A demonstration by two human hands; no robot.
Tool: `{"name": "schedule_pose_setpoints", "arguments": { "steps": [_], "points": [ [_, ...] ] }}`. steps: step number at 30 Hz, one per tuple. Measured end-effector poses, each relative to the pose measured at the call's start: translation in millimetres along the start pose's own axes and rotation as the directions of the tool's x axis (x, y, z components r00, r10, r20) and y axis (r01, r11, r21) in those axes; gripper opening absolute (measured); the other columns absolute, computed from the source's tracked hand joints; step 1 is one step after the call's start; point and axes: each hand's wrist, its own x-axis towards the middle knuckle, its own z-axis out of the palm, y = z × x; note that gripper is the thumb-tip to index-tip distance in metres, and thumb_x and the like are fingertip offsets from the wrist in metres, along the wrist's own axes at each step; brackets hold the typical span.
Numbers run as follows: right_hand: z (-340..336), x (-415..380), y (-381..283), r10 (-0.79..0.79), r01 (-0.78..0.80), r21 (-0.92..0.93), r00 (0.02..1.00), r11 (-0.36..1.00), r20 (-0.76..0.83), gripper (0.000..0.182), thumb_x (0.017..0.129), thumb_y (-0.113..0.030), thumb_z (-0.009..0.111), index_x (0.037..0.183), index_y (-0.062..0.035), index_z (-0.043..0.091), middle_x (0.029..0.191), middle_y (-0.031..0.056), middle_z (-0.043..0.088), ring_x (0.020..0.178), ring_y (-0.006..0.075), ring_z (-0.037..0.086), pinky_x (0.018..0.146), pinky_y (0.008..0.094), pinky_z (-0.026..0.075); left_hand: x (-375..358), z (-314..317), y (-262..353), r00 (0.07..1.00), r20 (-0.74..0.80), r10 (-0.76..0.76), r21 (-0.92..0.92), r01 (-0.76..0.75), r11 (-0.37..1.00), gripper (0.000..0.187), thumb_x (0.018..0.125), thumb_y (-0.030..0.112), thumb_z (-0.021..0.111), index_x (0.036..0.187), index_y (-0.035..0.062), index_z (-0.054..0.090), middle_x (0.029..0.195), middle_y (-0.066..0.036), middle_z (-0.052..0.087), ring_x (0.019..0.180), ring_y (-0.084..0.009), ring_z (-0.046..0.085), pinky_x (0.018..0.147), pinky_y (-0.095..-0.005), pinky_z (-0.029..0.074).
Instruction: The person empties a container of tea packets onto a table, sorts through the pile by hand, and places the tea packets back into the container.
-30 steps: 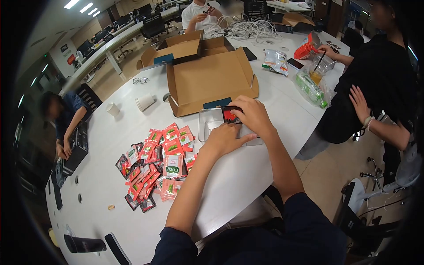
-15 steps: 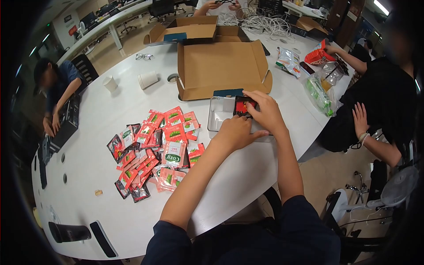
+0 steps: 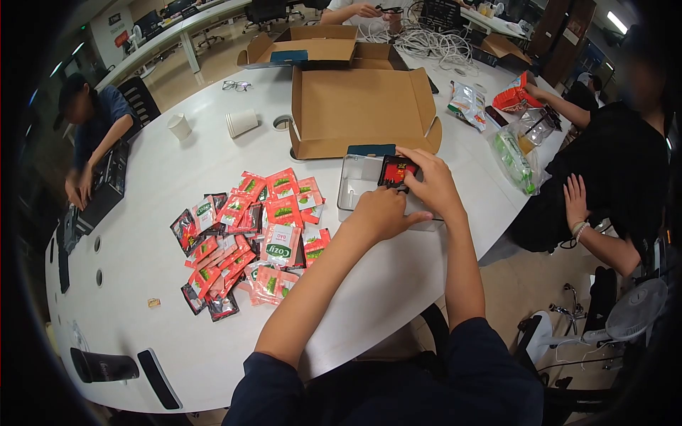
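Observation:
A clear plastic container (image 3: 353, 186) stands near the table's front edge, its left part showing bare inside. In its right part is a black and red packet (image 3: 398, 170). My left hand (image 3: 383, 211) reaches over the container's front wall, fingers curled at the packet's lower edge. My right hand (image 3: 430, 181) comes from the right, its fingers and thumb closed around the packet's right side. Left of the container lies a pile of red, pink and black sachets (image 3: 283, 245), some marked "Cozy". Neither hand touches the pile.
An open cardboard box (image 3: 362, 106) lies behind the container, more boxes (image 3: 305, 46) beyond. Paper cups (image 3: 241, 123), glasses (image 3: 236, 86), a tumbler (image 3: 106, 367) and a phone (image 3: 158, 378) are on the table (image 3: 142, 248). Snack bags (image 3: 467, 105) are at right. Co-workers sit left, right and behind.
The camera view has shifted slightly. My right hand's fingers have moved a little over the packet, and more of its red print shows. My left hand keeps nearly the same place.

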Motion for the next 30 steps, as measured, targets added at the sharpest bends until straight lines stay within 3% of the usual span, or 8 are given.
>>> {"name": "schedule_pose_setpoints", "arguments": {
  "steps": [9, 22, 30],
  "points": [
    [3, 0, 2, -0.027, 0.027, -0.01, 0.999, 1.0, -0.03, 0.045, 0.081, -0.011, 0.059, 0.125, -0.0081, 0.066, 0.1, 0.0137, 0.067, 0.09, 0.0332, 0.064, 0.082, 0.0428, 0.052, -1, -7, -1, 0.999, 0.04, -0.036, -0.005, 0.036, 0.999, 0.083, 0.094, 0.071, 0.046, 0.093, -0.0086, 0.069, 0.093, -0.024, 0.07, 0.095, -0.0354, 0.068, 0.084, -0.0464, 0.054],
    [-1, -1, -4, -0.032, 0.032, -0.033, 0.999, 0.999, 0.005, 0.049, 0.078, -0.012, 0.062, 0.128, -0.0094, 0.065, 0.108, 0.0124, 0.067, 0.098, 0.0332, 0.064, 0.087, 0.042, 0.052, -1, -11, 0, 0.996, 0.08, -0.048, -0.008, 0.049, 0.999, 0.084, 0.095, 0.07, 0.043, 0.096, -0.0089, 0.07, 0.097, -0.024, 0.071, 0.092, -0.0369, 0.069, 0.085, -0.0473, 0.054],
    [-2, -1, -3, -0.034, 0.034, -0.006, 0.999, 0.999, 0.014, 0.056, 0.077, -0.011, 0.063, 0.132, -0.0118, 0.061, 0.115, 0.0129, 0.067, 0.104, 0.0324, 0.064, 0.091, 0.0416, 0.052, -3, -4, -4, 1.0, 0.005, -0.03, -0.027, 0.03, 0.999, 0.083, 0.095, 0.071, 0.045, 0.093, -0.0081, 0.071, 0.097, -0.024, 0.071, 0.092, -0.0368, 0.069, 0.085, -0.0471, 0.054]
  ]
}}
